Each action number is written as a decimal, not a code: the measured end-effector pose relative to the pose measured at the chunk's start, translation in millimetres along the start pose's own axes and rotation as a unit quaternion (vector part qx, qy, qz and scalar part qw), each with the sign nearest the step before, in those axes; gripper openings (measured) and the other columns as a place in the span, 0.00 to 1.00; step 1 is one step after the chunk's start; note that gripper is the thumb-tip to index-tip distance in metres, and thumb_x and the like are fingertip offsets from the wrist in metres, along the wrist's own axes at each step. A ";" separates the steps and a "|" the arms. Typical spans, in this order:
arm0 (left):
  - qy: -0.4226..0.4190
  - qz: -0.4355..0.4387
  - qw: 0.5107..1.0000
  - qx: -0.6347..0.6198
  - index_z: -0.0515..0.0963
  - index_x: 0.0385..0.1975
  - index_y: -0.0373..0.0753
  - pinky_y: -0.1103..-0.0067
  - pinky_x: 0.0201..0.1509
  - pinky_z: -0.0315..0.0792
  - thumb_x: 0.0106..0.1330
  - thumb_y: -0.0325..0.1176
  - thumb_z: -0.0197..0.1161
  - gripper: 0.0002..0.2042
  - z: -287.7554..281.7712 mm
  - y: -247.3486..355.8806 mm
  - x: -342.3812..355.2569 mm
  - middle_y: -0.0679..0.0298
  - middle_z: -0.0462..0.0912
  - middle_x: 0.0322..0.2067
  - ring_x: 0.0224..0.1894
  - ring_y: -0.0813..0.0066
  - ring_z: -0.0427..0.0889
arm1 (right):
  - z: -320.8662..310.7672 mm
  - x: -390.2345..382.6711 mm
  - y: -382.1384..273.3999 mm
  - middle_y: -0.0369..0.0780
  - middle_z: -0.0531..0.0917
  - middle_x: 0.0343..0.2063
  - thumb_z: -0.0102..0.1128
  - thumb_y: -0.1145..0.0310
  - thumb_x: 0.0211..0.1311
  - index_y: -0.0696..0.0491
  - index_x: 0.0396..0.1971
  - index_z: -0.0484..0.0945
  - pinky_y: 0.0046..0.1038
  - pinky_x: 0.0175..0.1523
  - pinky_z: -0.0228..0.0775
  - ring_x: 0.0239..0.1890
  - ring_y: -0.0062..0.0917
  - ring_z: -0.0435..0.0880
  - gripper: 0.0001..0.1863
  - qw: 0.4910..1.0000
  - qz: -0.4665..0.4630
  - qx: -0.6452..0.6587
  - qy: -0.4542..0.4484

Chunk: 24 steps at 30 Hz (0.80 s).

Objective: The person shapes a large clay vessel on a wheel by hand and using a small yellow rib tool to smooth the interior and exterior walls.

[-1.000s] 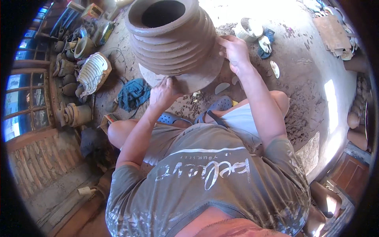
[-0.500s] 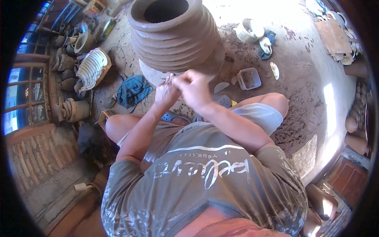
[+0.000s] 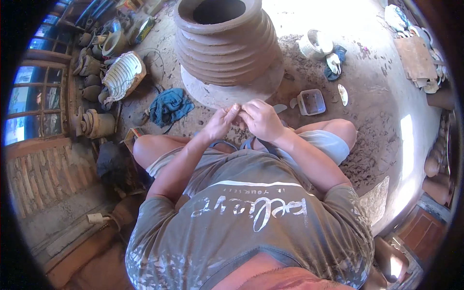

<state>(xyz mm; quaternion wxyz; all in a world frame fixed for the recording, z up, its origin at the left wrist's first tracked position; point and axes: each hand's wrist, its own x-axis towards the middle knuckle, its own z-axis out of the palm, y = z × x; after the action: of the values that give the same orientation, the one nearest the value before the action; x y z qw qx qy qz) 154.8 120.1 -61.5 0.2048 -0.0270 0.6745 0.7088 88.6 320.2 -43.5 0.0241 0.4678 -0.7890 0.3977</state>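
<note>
A large ridged clay pot (image 3: 227, 55) with a wide dark mouth stands on a pale round base (image 3: 200, 92) in front of me. Between it and my lap, my left hand (image 3: 220, 124) and my right hand (image 3: 264, 121) meet at the fingertips. Both are closed in a pinch, thumbs toward each other. Whatever they pinch, if anything, is too small or hidden to make out. Neither hand appears to touch the pot.
A teal cloth (image 3: 170, 106) lies left of the pot. To the right are a clear plastic tub (image 3: 311, 102), a white bucket (image 3: 311, 46) and a dark cloth (image 3: 337, 65). Several small pots (image 3: 91, 79) line the left wall, beside a ribbed white piece (image 3: 124, 76).
My hands have come back from the pot's base toward my lap. The right hand, which was raised over the left, is now level beside it. The whole view has shifted slightly.
</note>
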 end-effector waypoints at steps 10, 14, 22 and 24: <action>0.010 -0.086 0.995 -0.052 0.85 0.46 0.34 0.79 0.52 0.74 0.77 0.47 0.65 0.18 5.7 -23.2 15.2 0.68 0.87 0.38 0.43 0.79 0.81 | -1.1 -23.0 0.5 0.49 0.87 0.36 0.71 0.72 0.62 0.60 0.41 0.85 0.37 0.44 0.80 0.37 0.42 0.88 0.10 0.966 0.195 0.168 0.012; 0.072 -0.077 0.991 -0.081 0.82 0.49 0.32 0.75 0.54 0.75 0.80 0.47 0.61 0.20 3.5 -18.1 16.9 0.64 0.85 0.43 0.46 0.73 0.81 | -13.3 -19.0 -3.4 0.48 0.87 0.35 0.73 0.73 0.60 0.60 0.40 0.86 0.34 0.44 0.81 0.37 0.40 0.89 0.10 0.957 0.228 0.177 0.035; 0.220 -0.063 0.847 0.480 0.65 0.66 0.21 0.44 0.77 0.56 0.72 0.60 0.61 0.42 14.1 -33.2 31.4 0.31 0.62 0.71 0.74 0.29 0.60 | -49.9 37.7 -8.9 0.41 0.88 0.33 0.74 0.77 0.56 0.58 0.35 0.88 0.35 0.43 0.82 0.36 0.37 0.88 0.06 0.979 0.017 -0.017 0.203; 0.204 -0.083 0.851 0.477 0.63 0.67 0.20 0.42 0.78 0.52 0.68 0.63 0.64 0.47 14.5 -27.0 34.8 0.30 0.58 0.73 0.76 0.28 0.56 | -52.1 57.8 -15.3 0.40 0.87 0.32 0.74 0.77 0.55 0.56 0.35 0.88 0.34 0.43 0.81 0.36 0.36 0.88 0.07 0.976 -0.037 -0.067 0.205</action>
<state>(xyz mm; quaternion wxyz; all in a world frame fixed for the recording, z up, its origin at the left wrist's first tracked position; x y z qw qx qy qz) 135.2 143.1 -96.7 0.1080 -0.1256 0.9516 0.2589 50.3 308.8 25.0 0.2313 0.4025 -0.7741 0.4304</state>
